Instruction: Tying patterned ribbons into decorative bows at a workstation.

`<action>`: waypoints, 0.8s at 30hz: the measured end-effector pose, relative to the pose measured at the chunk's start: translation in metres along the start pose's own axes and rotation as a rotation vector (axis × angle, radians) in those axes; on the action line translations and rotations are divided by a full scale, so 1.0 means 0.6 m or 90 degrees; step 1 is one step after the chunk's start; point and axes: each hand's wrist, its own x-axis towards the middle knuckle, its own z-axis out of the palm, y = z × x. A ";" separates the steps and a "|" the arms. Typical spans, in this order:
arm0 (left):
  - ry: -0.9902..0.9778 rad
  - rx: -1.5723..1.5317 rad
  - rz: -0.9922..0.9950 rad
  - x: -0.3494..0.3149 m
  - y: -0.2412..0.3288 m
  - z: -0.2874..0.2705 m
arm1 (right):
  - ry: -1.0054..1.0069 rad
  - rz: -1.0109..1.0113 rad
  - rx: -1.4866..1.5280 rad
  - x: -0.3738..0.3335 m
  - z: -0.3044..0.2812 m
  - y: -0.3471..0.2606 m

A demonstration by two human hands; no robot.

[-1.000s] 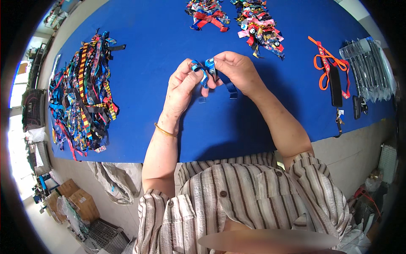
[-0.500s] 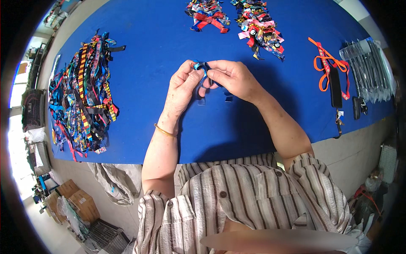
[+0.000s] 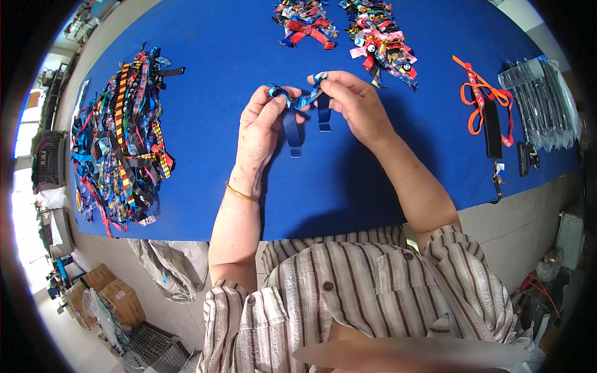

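Basically, L hand (image 3: 260,118) & R hand (image 3: 357,107) apart, each pinching blue ribbon (image 3: 303,101), held R of strap pile (image 3: 124,137). Prob. wants light pinch, even tension, no twists, tails (image 3: 292,133) hanging free.

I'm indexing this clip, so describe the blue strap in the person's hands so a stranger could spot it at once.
Over the large blue table, find the left hand and right hand near the middle. Between them is a patterned blue strap, its two darker ends hanging down. Unlike the multicoloured pile of straps at the left, it is held by both hands.
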 end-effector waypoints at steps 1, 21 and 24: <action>0.011 -0.018 0.020 0.001 -0.001 0.001 | 0.000 0.000 0.000 0.001 -0.001 0.000; -0.065 -0.106 -0.035 -0.005 0.013 -0.010 | -0.041 0.010 -0.201 -0.007 0.001 -0.008; -0.058 -0.070 -0.072 -0.007 0.012 0.000 | -0.062 -0.011 -0.128 -0.005 0.001 0.004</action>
